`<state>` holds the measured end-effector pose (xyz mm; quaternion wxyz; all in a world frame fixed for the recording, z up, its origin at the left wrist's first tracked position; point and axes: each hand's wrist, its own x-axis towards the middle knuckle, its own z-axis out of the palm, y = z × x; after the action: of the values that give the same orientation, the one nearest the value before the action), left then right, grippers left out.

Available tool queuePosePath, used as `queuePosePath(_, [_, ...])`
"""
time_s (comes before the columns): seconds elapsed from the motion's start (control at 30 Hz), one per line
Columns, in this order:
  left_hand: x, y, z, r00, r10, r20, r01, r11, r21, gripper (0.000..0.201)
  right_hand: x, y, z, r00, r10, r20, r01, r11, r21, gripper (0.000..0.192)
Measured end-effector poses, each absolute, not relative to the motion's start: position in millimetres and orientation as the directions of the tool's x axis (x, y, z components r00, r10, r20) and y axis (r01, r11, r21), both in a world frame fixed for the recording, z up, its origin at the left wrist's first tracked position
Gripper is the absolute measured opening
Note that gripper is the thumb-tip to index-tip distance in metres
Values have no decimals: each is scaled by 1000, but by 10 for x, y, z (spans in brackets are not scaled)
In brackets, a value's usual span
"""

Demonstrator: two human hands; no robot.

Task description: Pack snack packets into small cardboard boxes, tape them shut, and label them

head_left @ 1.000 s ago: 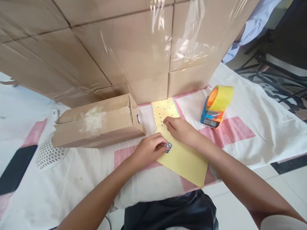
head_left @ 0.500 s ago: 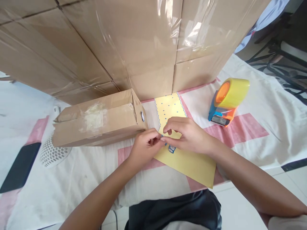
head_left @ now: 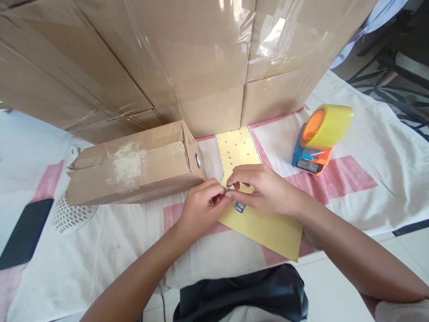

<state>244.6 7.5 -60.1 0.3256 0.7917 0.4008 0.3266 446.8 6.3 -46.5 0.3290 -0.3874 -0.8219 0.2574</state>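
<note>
Over yellow sheet (head_left: 264, 226) edge, L hand (head_left: 201, 208) & R hand (head_left: 264, 188) pinch sticker (head_left: 228, 195).

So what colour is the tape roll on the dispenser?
Yellow tape roll on an orange-and-blue dispenser, in the head view.

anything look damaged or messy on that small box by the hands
Yes: the small cardboard box lying on its side has a whitish, scuffed patch of torn tape residue on its top face. The big boxes behind wear loose, wrinkled clear tape.
</note>
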Motion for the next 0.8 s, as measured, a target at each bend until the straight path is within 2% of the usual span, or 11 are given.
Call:
queuePosePath(0.1, [2438,86,-609,451,862,232,442,-442,780,24,4470,73,-475,-513,765,390,424,621,-659,15])
queuePosePath(0.2, [2417,120,-657,435,870,231,418,-422,804,23,4512,91,-424,-510,768,388,421,616,-666,19])
queuePosePath(0.3, [2398,164,-744,459,859,228,356,-413,839,20,4570,131,-310,-396,831,390,448,546,-708,17])
queuePosePath(0.4, [2389,196,-832,559,803,206,321,-439,839,21,4568,242,-168,-238,893,382,508,450,-735,16])
queuePosePath(0.5, [2379,206,-896,667,710,227,290,-528,798,24,4446,461,-98,-88,934,347,556,335,-760,16])
queuePosePath(0.6, [2358,201,-949,722,625,296,274,-652,707,28,4229,733,-190,28,943,331,602,249,-759,13])
queuePosePath(0.7, [2340,193,-992,758,555,342,268,-744,612,33,4006,901,-392,74,939,336,628,218,-747,11])
queuePosePath(0.8, [2337,185,-1010,765,534,360,257,-766,589,33,3852,853,-561,88,931,356,605,234,-761,11])
